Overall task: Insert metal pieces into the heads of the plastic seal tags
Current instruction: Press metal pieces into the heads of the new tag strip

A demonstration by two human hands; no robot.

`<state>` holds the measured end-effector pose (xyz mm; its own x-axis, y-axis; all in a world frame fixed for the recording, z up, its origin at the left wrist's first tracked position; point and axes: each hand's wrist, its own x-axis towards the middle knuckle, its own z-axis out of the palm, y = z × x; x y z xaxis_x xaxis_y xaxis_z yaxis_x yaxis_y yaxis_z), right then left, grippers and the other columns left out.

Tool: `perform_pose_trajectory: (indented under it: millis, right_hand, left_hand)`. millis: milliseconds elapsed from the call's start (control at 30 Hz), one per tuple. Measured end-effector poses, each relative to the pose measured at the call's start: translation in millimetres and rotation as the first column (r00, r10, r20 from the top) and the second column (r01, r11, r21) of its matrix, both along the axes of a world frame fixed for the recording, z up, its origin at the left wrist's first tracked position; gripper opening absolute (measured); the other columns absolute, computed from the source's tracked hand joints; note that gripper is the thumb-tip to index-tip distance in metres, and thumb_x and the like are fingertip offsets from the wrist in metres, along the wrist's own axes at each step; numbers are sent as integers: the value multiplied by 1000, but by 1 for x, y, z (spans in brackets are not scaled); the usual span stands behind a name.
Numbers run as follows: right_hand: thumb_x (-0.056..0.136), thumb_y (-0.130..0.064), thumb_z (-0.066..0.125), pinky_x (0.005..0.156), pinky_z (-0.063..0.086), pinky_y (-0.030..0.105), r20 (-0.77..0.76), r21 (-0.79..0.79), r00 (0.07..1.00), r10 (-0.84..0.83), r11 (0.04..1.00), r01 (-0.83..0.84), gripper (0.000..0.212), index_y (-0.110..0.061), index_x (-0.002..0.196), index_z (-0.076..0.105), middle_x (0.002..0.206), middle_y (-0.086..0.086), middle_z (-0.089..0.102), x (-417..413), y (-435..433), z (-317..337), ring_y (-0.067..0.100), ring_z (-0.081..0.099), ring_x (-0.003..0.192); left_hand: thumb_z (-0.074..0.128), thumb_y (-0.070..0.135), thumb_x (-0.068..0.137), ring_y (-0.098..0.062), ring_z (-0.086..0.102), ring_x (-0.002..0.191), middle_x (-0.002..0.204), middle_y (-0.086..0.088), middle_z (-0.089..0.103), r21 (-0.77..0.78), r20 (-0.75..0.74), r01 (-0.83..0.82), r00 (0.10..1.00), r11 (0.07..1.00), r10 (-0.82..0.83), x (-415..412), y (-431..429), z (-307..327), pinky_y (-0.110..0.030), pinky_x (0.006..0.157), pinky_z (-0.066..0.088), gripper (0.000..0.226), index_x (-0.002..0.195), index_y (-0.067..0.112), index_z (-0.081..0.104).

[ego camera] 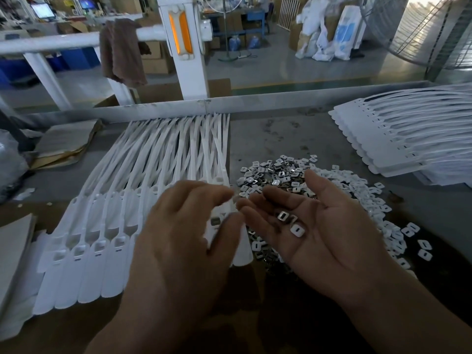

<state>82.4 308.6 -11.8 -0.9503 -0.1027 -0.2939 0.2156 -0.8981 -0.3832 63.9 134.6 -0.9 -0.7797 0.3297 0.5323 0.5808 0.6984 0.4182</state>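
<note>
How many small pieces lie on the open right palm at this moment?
3. On the right hand: a shiny metal piece near the fingers, a dark one on edge beside it, and a white piece nearer the palm's middle. Blur may hide others.

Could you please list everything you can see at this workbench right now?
tags: many, white, side by side on the table's left-centre, heads toward the person
tag stack: one pile, white, far right of the table
pieces: a heap too many to count, silver and white, centre of the table, trailing to the right
palm pieces: about three, silver and white, lying on the right palm
cloth: one, brown, draped over the white rail behind
cardboard: a few sheets, tan, far left of the table
fan: one, wire-guarded, top right
table: one, grey
left hand: palm down over the tag heads, fingers blurred
right hand: palm up, open
</note>
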Motion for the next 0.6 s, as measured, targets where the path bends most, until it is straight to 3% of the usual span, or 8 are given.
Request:
perform_pose_trajectory:
  millis: [100,200,300,367,500,600]
  right_hand:
    - [90,-54,57,80,60,49,-34,-6,998,45,999,-46,65,7,112,61,112,34,65,3,0,1,44,70,98]
    - [88,-60,55,68,57,38,-70,-10,994,78,997,-79,72,5,118,57,113,32,65,6,2,3,39,70,88]
    - [84,-63,56,67,53,35,-91,1,991,97,995,-97,74,3,117,57,134,32,56,7,2,3,38,66,100]
    - [82,-63,56,73,50,35,-90,16,992,90,996,-88,75,3,118,57,134,32,56,8,2,3,38,61,108]
    - [80,-63,58,89,46,41,-88,73,992,93,994,-87,78,2,123,59,115,26,65,9,1,2,35,56,105]
    - [83,-63,56,105,42,44,-111,94,983,149,986,-139,85,6,133,55,124,25,61,10,2,0,37,60,107]
  left_hand:
    - [52,45,84,-7,53,97,108,14,50,28,5,81,997,996,-81,4,15,-4,-23,74,48,28,104,28,63]
    - [53,47,82,-9,49,105,115,9,52,0,10,103,995,995,-103,4,22,-9,-30,81,45,30,98,27,69]
    - [53,47,81,-12,50,107,117,7,55,-7,6,113,994,994,-113,3,25,-11,-38,85,48,30,94,27,72]
    - [54,45,81,-16,52,105,117,6,56,-18,-11,122,992,992,-122,2,26,-12,-44,83,49,26,91,29,72]
    - [54,40,80,-17,53,105,114,8,59,-10,-9,127,992,992,-127,1,28,-10,-46,81,48,21,83,31,72]
    - [50,40,77,-11,51,107,115,11,57,-3,22,112,993,994,-112,0,32,-8,-42,81,49,20,73,29,67]
